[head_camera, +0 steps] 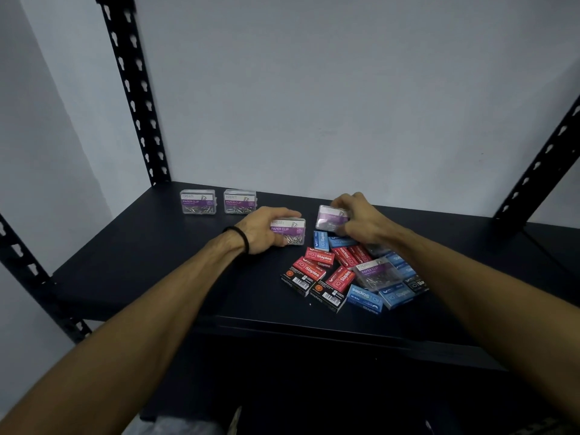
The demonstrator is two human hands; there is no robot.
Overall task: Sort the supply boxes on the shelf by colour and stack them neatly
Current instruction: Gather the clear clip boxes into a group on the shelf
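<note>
A person's left hand [263,229] curls its fingers [287,215] round a clear plastic paper-clip box [288,231] with a purple band reading "PAPER CLIP", held at the middle of the matte black metal shelf [150,255]. The right hand [357,219] grips a second clear box [331,218], its label blurred, just behind a loose heap of small rectangular cartons. In the heap lie red cardboard boxes [318,256] printed "Staples", blue ones [365,298] with the same word, and another clear clip box [373,273] resting tilted on top. Two more clear boxes stand upright side by side near the shelf's back left corner, the left one [198,201] and its neighbour [240,201], silver clips visible inside. A black band [241,238] circles the left wrist. Slotted black uprights [133,89] frame the pale wall.
</note>
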